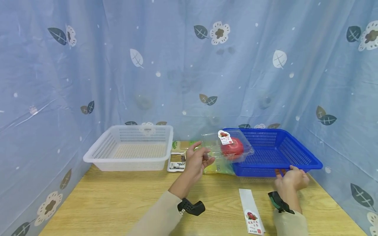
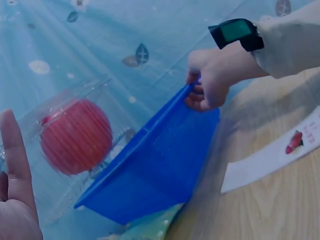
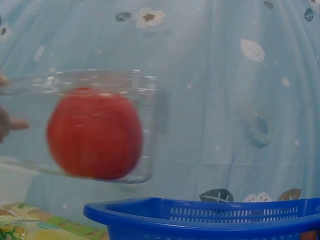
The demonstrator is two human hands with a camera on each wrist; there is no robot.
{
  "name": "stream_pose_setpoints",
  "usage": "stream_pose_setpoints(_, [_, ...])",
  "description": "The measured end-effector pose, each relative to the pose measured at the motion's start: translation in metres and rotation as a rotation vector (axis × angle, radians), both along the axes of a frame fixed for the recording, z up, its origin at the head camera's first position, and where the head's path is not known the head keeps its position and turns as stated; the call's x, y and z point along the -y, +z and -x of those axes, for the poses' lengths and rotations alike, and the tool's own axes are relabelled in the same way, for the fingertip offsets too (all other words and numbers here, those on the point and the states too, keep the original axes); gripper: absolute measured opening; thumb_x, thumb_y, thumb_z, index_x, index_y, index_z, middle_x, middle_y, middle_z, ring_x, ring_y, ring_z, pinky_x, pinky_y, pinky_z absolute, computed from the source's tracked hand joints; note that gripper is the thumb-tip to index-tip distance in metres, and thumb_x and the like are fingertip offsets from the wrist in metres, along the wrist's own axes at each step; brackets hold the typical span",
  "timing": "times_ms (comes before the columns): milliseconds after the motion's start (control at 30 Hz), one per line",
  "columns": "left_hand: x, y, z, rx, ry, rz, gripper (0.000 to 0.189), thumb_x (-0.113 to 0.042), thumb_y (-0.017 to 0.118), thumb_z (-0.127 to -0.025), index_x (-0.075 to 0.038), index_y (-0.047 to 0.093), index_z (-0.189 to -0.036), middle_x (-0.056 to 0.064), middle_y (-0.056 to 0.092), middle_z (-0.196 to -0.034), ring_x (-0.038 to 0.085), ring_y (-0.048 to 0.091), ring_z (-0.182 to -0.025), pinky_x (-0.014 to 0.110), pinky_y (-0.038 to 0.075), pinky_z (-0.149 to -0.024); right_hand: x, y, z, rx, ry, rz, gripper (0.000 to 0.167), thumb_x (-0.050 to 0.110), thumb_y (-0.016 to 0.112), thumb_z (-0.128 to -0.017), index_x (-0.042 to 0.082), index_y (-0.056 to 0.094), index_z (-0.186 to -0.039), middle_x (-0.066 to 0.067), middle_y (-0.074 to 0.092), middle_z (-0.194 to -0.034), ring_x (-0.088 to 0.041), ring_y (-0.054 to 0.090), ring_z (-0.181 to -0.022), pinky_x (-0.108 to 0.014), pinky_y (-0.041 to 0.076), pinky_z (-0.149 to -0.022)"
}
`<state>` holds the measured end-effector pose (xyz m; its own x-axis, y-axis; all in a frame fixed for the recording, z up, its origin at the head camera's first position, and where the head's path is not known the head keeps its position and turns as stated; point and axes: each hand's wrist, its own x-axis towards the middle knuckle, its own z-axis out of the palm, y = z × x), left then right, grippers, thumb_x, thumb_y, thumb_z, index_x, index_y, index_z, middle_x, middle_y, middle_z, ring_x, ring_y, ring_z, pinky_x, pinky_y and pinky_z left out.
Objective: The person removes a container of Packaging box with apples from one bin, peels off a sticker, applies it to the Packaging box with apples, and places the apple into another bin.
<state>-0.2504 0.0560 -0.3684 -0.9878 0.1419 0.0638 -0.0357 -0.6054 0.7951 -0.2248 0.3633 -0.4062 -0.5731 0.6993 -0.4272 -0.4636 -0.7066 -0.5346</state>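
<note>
My left hand pinches the left end of a clear plastic box, raised at the left end of the blue basket. Inside the box lies a red apple, and a white sticker with a fruit picture is on its lid. In the left wrist view the apple shows through the clear plastic, above the basket's corner. My right hand grips the front rim of the blue basket near its right corner, thumb on top and fingers under the rim.
A white basket stands at the back left. Between the baskets lie flat printed packets, one of them green and yellow. A white paper strip with stickers lies on the wooden table in front. A blue patterned curtain surrounds the table.
</note>
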Motion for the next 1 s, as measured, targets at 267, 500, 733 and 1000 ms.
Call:
stream_pose_setpoints(267, [-0.038,0.010,0.009,0.002,-0.031,0.010,0.065,0.003,0.061,-0.090,-0.004,0.034,-0.148,0.005,0.048,-0.079,0.011,0.045,-0.058,0.027,0.061,-0.063,0.000,-0.003,-0.001,0.010,-0.002,0.009,0.023,0.006,0.050,-0.102,0.022,0.040,-0.115,0.004,0.035,-0.111,-0.021,0.042,-0.062,-0.033,0.048,-0.060])
stream_pose_setpoints(500, [-0.079,0.013,0.014,0.032,-0.017,0.046,0.067,0.004,0.065,-0.089,-0.005,0.036,-0.148,0.007,0.049,-0.085,0.014,0.045,-0.057,0.036,0.063,-0.070,-0.002,-0.004,-0.002,0.019,-0.003,0.007,0.022,0.007,0.051,-0.102,0.022,0.040,-0.113,0.005,0.035,-0.111,-0.021,0.044,-0.065,-0.034,0.050,-0.062])
stream_pose_setpoints(733, [-0.109,0.009,0.019,0.072,0.021,0.080,0.066,0.008,0.066,-0.085,-0.005,0.040,-0.145,0.006,0.049,-0.081,0.015,0.049,-0.049,0.036,0.063,-0.065,-0.002,-0.003,0.002,0.022,0.001,0.000,0.015,0.006,0.050,-0.101,0.018,0.041,-0.103,0.002,0.040,-0.105,-0.022,0.044,-0.057,-0.034,0.049,-0.058])
stream_pose_setpoints(1000, [-0.131,0.009,0.021,0.139,0.037,0.097,0.069,0.011,0.067,-0.081,-0.006,0.043,-0.144,0.010,0.049,-0.088,0.012,0.039,-0.042,0.037,0.063,-0.063,0.000,-0.001,0.005,0.025,-0.014,0.000,0.020,0.006,0.051,-0.101,0.021,0.043,-0.111,0.003,0.041,-0.109,-0.021,0.048,-0.065,-0.034,0.051,-0.062])
